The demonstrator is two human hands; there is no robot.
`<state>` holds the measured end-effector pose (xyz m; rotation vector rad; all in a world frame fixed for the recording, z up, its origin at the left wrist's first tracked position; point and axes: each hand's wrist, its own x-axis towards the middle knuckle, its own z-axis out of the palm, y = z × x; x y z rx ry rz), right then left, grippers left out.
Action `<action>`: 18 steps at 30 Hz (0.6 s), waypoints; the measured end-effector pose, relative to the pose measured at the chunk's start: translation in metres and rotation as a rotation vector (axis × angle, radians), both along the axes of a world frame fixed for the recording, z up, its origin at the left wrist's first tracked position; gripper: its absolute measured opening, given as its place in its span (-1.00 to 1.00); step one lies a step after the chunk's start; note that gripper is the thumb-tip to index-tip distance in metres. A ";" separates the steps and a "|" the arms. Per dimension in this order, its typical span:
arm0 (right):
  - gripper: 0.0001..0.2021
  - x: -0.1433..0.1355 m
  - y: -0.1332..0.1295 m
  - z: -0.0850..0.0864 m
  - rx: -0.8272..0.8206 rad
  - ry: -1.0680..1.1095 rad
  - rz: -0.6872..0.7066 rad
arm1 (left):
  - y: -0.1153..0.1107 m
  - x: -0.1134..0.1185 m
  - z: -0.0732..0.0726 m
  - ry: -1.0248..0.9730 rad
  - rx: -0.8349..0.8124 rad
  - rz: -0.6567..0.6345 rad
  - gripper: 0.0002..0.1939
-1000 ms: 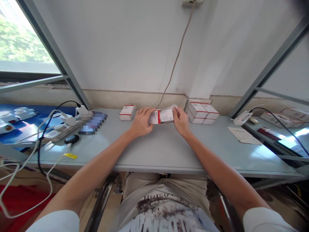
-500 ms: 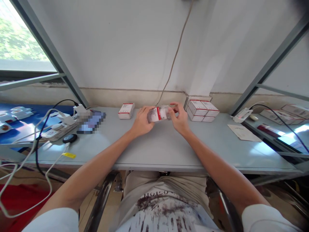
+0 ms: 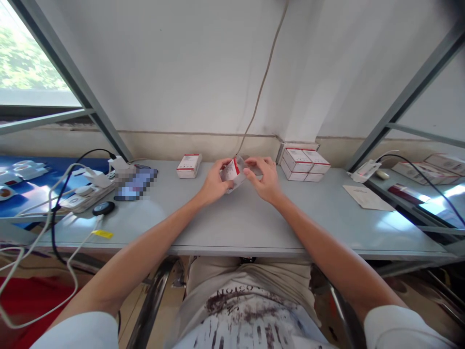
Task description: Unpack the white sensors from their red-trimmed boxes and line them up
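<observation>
Grey desk beneath. I record a tilted carton between the hands, held in the left hand, red-edged end facing the right hand, whose curled fingers are near it (their grip I cannot tell).

Left hand grips a small red-and-white box, tilted above the grey table; fingers on its far side, thumb on the near side. Right hand at the box's right end, thumb and fingers about clear plastic; contents partly hidden. Single closed box on table, left of the hands. Four boxes to the right, two-by-two block, near the wall. Far left: phone, blurred in part, beside a white power strip; round black device nearer the front edge. Right side: paper sheet lying flat.
</observation>
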<state>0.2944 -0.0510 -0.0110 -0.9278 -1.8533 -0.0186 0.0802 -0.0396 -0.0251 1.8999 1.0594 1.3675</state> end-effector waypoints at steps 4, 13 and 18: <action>-0.51 -0.001 -0.002 0.004 0.017 0.014 -0.013 | -0.002 0.001 0.000 0.022 0.017 0.030 -0.28; -0.50 -0.003 0.005 -0.001 0.097 0.080 -0.137 | -0.013 0.008 -0.002 0.084 0.101 0.037 -0.16; -0.49 0.001 0.009 -0.002 0.091 0.104 -0.158 | -0.014 0.009 -0.006 0.112 0.107 0.063 -0.04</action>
